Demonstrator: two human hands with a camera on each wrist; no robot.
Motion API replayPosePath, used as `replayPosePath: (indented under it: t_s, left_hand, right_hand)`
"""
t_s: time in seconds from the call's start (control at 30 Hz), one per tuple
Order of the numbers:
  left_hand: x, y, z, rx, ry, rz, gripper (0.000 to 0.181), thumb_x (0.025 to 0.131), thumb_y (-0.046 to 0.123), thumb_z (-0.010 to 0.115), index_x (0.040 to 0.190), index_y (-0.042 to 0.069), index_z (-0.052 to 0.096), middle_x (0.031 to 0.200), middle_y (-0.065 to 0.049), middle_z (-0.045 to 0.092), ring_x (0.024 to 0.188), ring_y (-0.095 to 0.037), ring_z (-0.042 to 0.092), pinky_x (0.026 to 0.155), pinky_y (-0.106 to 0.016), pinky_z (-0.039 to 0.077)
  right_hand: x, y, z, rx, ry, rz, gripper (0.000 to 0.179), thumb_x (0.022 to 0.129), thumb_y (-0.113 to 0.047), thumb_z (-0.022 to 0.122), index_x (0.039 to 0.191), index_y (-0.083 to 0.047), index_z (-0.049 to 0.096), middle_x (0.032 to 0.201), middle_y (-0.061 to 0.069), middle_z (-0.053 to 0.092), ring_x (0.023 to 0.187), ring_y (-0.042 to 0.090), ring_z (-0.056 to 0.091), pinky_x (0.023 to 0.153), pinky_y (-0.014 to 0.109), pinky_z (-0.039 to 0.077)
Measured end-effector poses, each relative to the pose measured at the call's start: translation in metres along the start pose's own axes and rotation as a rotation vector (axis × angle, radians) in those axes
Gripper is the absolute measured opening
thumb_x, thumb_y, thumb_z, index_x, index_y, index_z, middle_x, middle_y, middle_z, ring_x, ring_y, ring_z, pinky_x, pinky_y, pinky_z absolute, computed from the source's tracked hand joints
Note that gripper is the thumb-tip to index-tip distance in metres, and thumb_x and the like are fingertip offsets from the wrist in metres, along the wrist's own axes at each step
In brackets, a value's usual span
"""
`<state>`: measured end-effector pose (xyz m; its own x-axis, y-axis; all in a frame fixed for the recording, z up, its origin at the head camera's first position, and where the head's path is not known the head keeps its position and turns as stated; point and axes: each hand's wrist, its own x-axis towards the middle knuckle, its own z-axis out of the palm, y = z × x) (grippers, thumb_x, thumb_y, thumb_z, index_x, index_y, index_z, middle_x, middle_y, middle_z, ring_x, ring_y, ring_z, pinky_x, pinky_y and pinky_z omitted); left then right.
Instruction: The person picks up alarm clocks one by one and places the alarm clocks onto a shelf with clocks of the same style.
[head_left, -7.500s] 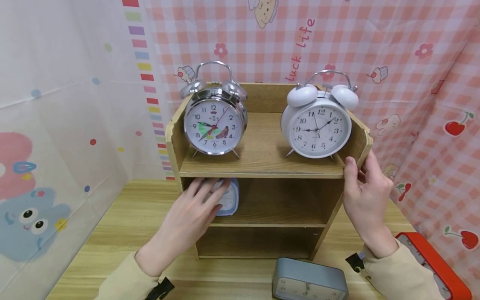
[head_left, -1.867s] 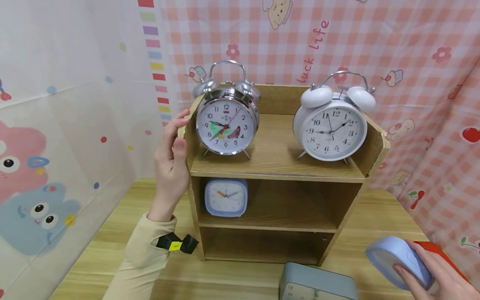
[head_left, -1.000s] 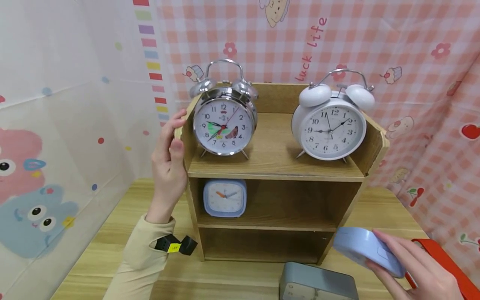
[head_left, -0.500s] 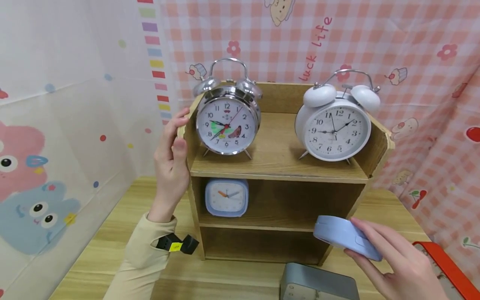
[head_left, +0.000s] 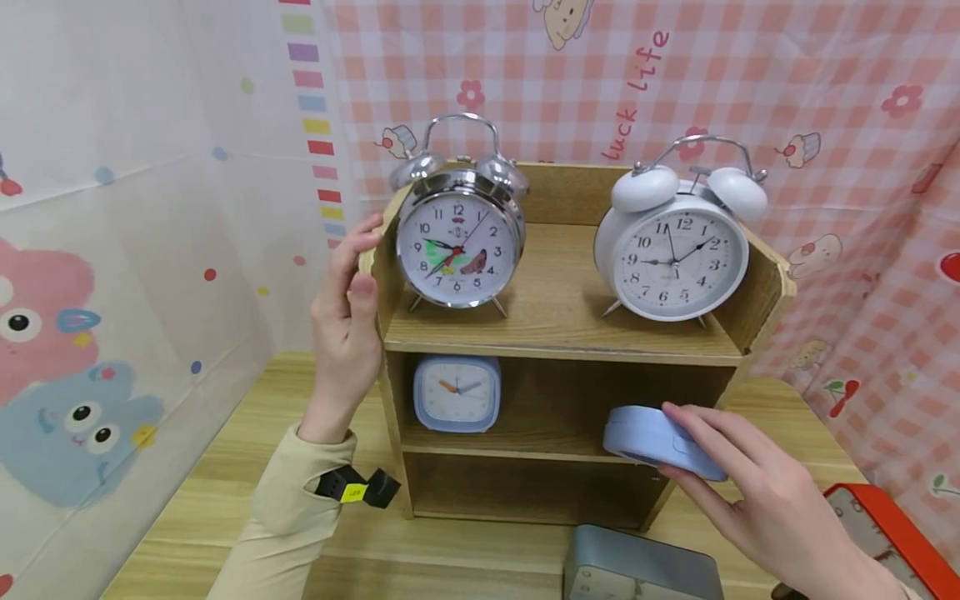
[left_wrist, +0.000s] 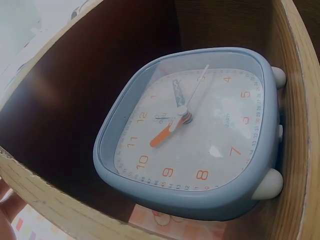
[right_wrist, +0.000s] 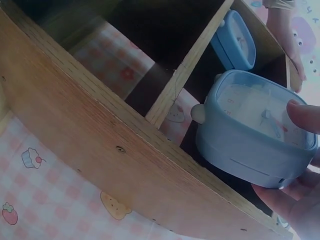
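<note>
In the head view my right hand (head_left: 772, 492) holds a light-blue alarm clock (head_left: 660, 442), tilted with its face downward, at the right front of the shelf unit's middle level. The right wrist view shows thumb and fingers on opposite sides of this clock (right_wrist: 255, 140). My left hand (head_left: 345, 333) rests against the outside of the shelf unit's left side panel (head_left: 375, 267), fingers nearly straight. Another light-blue alarm clock (head_left: 457, 393) stands upright at the left of the middle level; the left wrist view shows its face (left_wrist: 190, 125) close up.
On the top shelf (head_left: 555, 292) stand a silver twin-bell clock (head_left: 459, 250) and a white twin-bell clock (head_left: 678, 262). A grey box-shaped clock (head_left: 645, 562) lies before the unit on the wooden table (head_left: 465, 558). A red-framed clock (head_left: 892, 533) is at the lower right.
My right hand has brought the second blue clock leftward and upward to the middle shelf's right opening. Earlier, my left hand moved from the first blue clock to the left panel.
</note>
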<state>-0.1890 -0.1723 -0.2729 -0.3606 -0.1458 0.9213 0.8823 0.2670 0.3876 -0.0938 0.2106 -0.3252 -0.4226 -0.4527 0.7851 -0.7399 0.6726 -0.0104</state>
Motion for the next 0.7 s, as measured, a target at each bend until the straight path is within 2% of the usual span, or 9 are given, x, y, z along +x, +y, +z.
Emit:
replayPosePath:
  t_s: [0.13,0.23,0.4,0.53,0.63,0.7]
  left_hand:
    - [0.0,0.0,0.0,-0.003,0.001,0.0,0.074,0.108,0.058,0.044,0.134,-0.009,0.056,0.148,-0.028,0.058,0.146,-0.018,0.054,0.13,-0.043,0.037]
    - [0.0,0.0,0.001,-0.001,-0.002,-0.005,0.074,0.108,0.059,0.044,0.134,-0.009,0.056,0.149,-0.028,0.058,0.146,-0.018,0.054,0.13,-0.043,0.037]
    - [0.0,0.0,0.001,0.002,-0.006,-0.012,0.073,0.108,0.059,0.044,0.134,-0.008,0.056,0.15,-0.026,0.058,0.146,-0.019,0.054,0.13,-0.041,0.038]
    - [-0.001,-0.001,0.001,-0.004,-0.002,-0.013,0.074,0.108,0.059,0.044,0.134,-0.009,0.056,0.149,-0.027,0.058,0.146,-0.019,0.054,0.129,-0.04,0.039]
    - [-0.001,0.0,0.0,-0.007,-0.001,-0.016,0.074,0.108,0.059,0.044,0.134,-0.009,0.056,0.15,-0.027,0.058,0.146,-0.019,0.054,0.129,-0.04,0.039]
    - [0.0,0.0,0.0,-0.005,-0.002,-0.016,0.074,0.108,0.059,0.044,0.134,-0.009,0.056,0.15,-0.027,0.058,0.146,-0.018,0.054,0.129,-0.04,0.039]
  right_hand:
    - [0.006,0.002,0.002,-0.022,-0.065,0.001,0.069,0.107,-0.063,0.04,0.135,-0.007,0.07,0.119,0.007,0.069,0.108,0.01,0.059,0.115,-0.003,0.027]
    - [0.01,0.006,0.007,-0.047,-0.061,-0.034,0.069,0.108,-0.062,0.038,0.135,-0.008,0.07,0.12,0.006,0.069,0.105,0.015,0.06,0.116,-0.003,0.027]
    - [0.017,0.011,0.012,-0.09,-0.007,-0.104,0.065,0.108,-0.061,0.039,0.131,-0.009,0.073,0.117,0.006,0.072,0.1,0.019,0.066,0.112,0.002,0.039]
    - [0.023,0.012,0.01,-0.1,-0.058,-0.091,0.067,0.108,-0.061,0.038,0.13,-0.009,0.073,0.117,0.006,0.073,0.103,0.019,0.068,0.111,0.003,0.039]
    - [0.026,0.014,0.009,-0.109,-0.087,-0.094,0.067,0.109,-0.061,0.037,0.13,-0.008,0.073,0.118,0.006,0.074,0.105,0.019,0.068,0.102,0.015,0.05]
    - [0.028,0.015,0.01,-0.121,-0.075,-0.116,0.066,0.109,-0.06,0.037,0.129,-0.008,0.073,0.117,0.006,0.074,0.102,0.019,0.069,0.09,0.026,0.056]
